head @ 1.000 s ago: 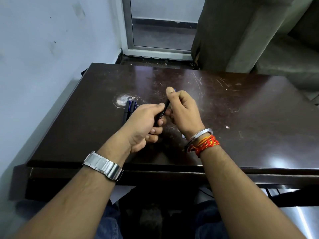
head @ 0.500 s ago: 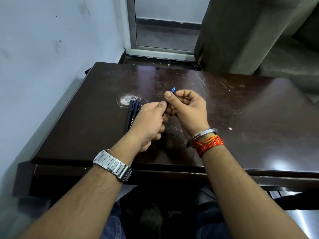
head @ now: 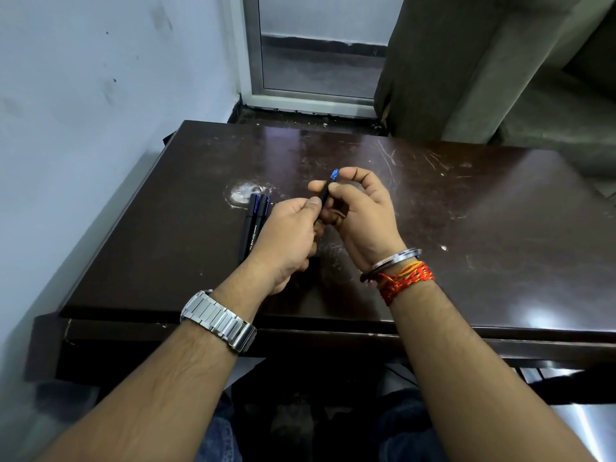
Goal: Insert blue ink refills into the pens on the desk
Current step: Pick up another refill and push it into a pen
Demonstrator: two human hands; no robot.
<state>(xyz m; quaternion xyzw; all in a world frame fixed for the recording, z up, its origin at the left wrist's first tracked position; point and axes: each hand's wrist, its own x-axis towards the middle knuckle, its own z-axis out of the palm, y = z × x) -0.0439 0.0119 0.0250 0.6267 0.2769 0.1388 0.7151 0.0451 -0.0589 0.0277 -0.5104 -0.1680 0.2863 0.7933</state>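
Note:
Both hands hold one black pen (head: 324,195) above the middle of the dark wooden desk (head: 483,211). My left hand (head: 286,238) grips the lower part of the barrel, mostly hidden in the fist. My right hand (head: 361,211) pinches the upper end between thumb and fingers. A blue tip (head: 334,174) sticks out above the right thumb. Two black pens with blue clips (head: 252,221) lie side by side on the desk just left of my left hand.
A white scuffed patch (head: 245,193) marks the desk beyond the lying pens. A pale wall runs along the left edge of the desk. Behind the desk are a window frame (head: 313,101) and a grey curtain (head: 433,68).
The blue tip has come out above my right thumb, where it was barely visible one second ago. Both hands have stayed close together over the desk's middle.

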